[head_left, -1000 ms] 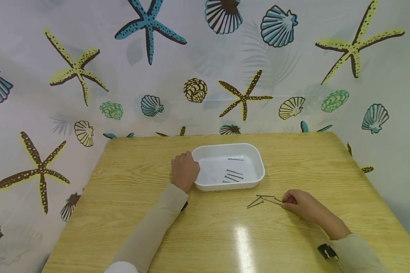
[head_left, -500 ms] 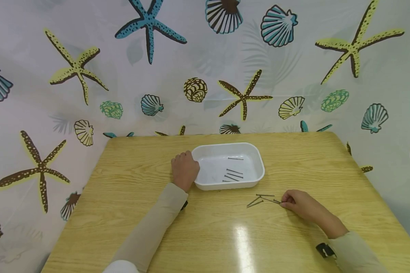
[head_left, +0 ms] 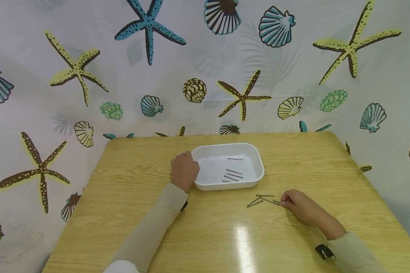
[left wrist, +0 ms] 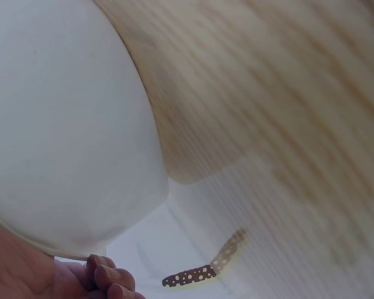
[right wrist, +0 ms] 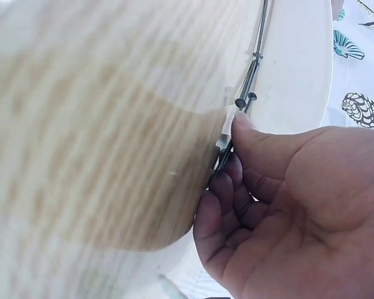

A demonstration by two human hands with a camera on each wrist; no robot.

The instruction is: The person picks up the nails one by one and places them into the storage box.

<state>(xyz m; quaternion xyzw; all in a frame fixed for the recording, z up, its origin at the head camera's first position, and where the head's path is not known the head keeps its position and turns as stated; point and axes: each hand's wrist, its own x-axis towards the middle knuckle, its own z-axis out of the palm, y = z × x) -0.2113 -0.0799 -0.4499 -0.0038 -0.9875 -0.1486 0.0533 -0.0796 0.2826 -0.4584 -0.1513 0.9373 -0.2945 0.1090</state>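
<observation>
My left hand [head_left: 184, 170] grips the left rim of a white rectangular plastic tray [head_left: 230, 185]. In the left wrist view its curled fingers [left wrist: 109, 274] lie at the tray's edge. Several thin grey nails [head_left: 234, 175] lie inside the tray. Just in front of the tray, a loose group of nails [head_left: 254, 203] is spread on the table. At this group's right end, my right hand [head_left: 298, 204] pinches a nail [right wrist: 226, 156] between thumb and fingertips, low over the table. The fingers hide part of that nail.
The wooden table [head_left: 205, 235] carries the tray and nails, with a bright light reflection in front. A white cloth [head_left: 212, 68] printed with starfish and shells hangs behind and at both sides of the table.
My right hand has shifted very slightly left, its fingers drawn closer together at the rightmost nail. The left hand and tray stay where they were.
</observation>
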